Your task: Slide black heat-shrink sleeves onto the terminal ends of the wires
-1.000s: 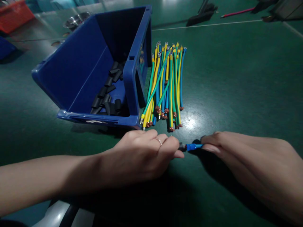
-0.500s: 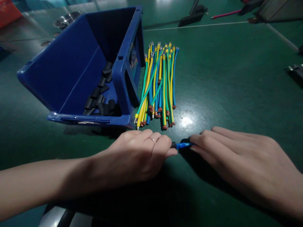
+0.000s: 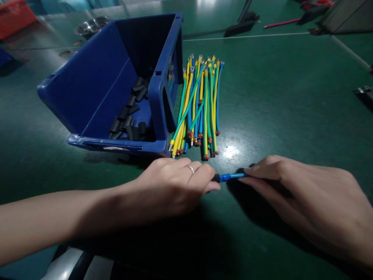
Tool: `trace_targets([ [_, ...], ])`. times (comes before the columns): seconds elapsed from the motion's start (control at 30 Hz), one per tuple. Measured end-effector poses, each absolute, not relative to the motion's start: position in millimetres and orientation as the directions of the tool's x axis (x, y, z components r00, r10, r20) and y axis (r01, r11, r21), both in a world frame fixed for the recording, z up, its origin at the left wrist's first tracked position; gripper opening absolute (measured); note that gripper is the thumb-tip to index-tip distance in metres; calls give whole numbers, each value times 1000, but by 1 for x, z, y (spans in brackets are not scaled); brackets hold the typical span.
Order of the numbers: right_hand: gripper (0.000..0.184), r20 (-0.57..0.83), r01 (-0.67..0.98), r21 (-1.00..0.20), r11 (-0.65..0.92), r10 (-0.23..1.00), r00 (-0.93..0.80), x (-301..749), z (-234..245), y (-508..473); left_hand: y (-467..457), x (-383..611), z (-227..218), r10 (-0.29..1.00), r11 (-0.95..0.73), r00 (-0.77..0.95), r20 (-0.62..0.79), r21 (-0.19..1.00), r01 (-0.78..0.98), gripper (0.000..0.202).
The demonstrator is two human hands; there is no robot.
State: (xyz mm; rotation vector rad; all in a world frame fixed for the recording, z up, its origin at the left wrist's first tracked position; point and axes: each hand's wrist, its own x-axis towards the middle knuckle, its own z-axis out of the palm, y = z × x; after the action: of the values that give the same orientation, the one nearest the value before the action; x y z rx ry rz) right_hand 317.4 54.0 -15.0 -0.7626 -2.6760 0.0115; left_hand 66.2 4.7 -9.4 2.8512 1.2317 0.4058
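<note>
My left hand (image 3: 180,186), with a ring on one finger, is closed round a short black tube (image 3: 216,178); only the tube's right end shows. A blue cable (image 3: 234,176) comes out of that end and runs to my right hand (image 3: 300,190). The right thumb and fingers pinch the cable, and its far end is hidden behind them. Beyond my hands lies a bundle of cut cables (image 3: 201,109), green-yellow and blue, several with bare copper strands at the near end and metal lugs at the far end.
A blue plastic bin (image 3: 87,89) stands left of the cables, with several black tubes (image 3: 131,120) inside. A metal bowl (image 3: 91,26) sits behind it. All this rests on a green surface (image 3: 279,101). A dark stand foot (image 3: 241,27) is at the back.
My right hand has shifted right along the blue cable, so more of it shows between my hands. My left hand keeps its grip on the tube. The whole view has moved slightly.
</note>
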Motion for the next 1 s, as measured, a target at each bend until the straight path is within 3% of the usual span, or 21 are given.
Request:
trace_targets([
  [0.33, 30, 296, 532, -197, 823, 567, -769, 319, -16, 53, 7, 66, -6, 722, -691, 673, 158, 114, 714, 37],
  [0.57, 33, 295, 516, -163, 841, 541, -788, 319, -14, 53, 6, 66, -9, 713, -692, 668, 212, 56, 720, 39],
  [0.73, 34, 278, 486, -114, 866, 498, -822, 321, -14, 52, 5, 65, -9, 720, -690, 662, 208, 110, 716, 38],
  [1.0, 23, 381, 498, -176, 849, 526, -761, 318, -9, 53, 4, 63, -8, 742, -665, 613, 271, 188, 722, 40],
])
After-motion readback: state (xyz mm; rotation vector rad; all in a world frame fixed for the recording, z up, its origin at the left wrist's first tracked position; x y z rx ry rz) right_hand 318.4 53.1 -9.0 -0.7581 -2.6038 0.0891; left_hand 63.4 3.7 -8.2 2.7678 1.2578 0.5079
